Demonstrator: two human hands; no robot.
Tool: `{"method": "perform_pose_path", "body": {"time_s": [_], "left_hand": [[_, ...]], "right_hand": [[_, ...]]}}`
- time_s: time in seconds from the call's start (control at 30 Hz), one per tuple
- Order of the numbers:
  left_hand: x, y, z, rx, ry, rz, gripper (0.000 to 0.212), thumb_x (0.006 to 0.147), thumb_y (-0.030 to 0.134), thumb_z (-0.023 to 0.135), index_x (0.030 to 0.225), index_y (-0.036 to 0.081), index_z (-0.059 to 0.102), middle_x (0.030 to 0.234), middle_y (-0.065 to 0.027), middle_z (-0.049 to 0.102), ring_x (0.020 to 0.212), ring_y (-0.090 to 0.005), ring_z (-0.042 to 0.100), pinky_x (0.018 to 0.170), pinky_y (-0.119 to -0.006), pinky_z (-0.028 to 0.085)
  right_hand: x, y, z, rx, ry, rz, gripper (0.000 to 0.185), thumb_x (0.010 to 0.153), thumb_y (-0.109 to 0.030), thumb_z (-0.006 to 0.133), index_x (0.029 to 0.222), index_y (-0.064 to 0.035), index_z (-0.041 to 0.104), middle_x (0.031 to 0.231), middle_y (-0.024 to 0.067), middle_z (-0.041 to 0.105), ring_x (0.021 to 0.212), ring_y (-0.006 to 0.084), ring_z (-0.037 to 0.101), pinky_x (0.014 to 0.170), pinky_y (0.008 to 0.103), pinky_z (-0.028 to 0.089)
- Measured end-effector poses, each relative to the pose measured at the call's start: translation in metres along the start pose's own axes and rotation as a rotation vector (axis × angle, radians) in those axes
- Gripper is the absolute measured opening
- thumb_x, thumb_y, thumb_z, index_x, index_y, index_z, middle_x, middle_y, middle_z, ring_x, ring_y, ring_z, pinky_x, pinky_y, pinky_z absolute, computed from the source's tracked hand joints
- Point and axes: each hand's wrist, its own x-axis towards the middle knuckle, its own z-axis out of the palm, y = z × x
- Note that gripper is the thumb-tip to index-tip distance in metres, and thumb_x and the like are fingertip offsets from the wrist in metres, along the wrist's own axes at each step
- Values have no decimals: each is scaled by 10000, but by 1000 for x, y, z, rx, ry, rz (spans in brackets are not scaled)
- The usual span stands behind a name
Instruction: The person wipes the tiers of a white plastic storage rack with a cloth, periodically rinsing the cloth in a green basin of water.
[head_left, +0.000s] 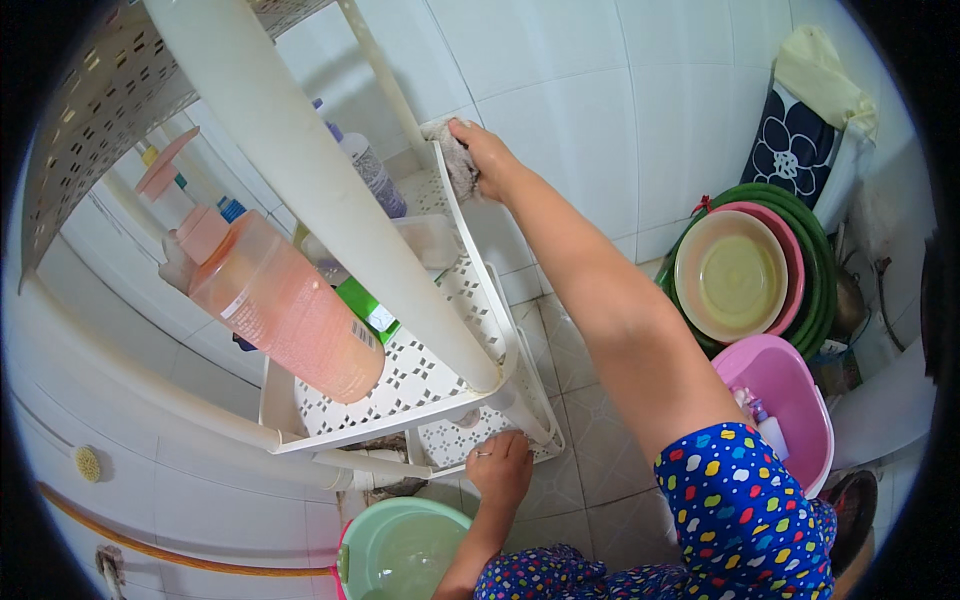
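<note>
My right hand (495, 161) grips a damp-looking grey cloth (456, 159) and presses it against the far corner of a white plastic shelf rack (491, 307), beside a post. Lower down, my left hand (499, 466), a ring on one finger, curls over the rim of the rack's lower tier (448, 441); its fingertips are hidden. On the upper of these two tiers stand a large pump bottle (289, 311) of pinkish liquid, a green box (366, 309), a clear plastic container (426, 238) and a purple-grey bottle (373, 172).
Beneath my left forearm sits a green basin (412, 551) of water. A wooden handle (187, 559) crosses the lower left. To the right are a coiled green hose (817, 262), stacked basins (739, 277) and a pink bucket (795, 409) holding small bottles. A thick rack post (322, 187) slants across the foreground.
</note>
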Motion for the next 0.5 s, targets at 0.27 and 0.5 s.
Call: {"method": "perform_pose_path", "body": {"time_s": [0.27,0.5], "left_hand": [[9,4,-5,38,-3,-20,138,622,146,633,716,179,537,737,39,520,677,-157,550,590,-334,381],[8,12,-4,9,-39,-63,214,572,119,669,765,119,576,796,-2,583,722,-199,573,629,-364,384]], "right_hand": [[-58,10,10,-84,38,-112,363,941,-294,463,1224,-66,459,1104,85,548,1009,196,514,879,342,427],[-149,21,2,-169,-96,-356,358,953,-291,447,1236,-73,460,1067,63,530,976,153,479,880,296,389]]}}
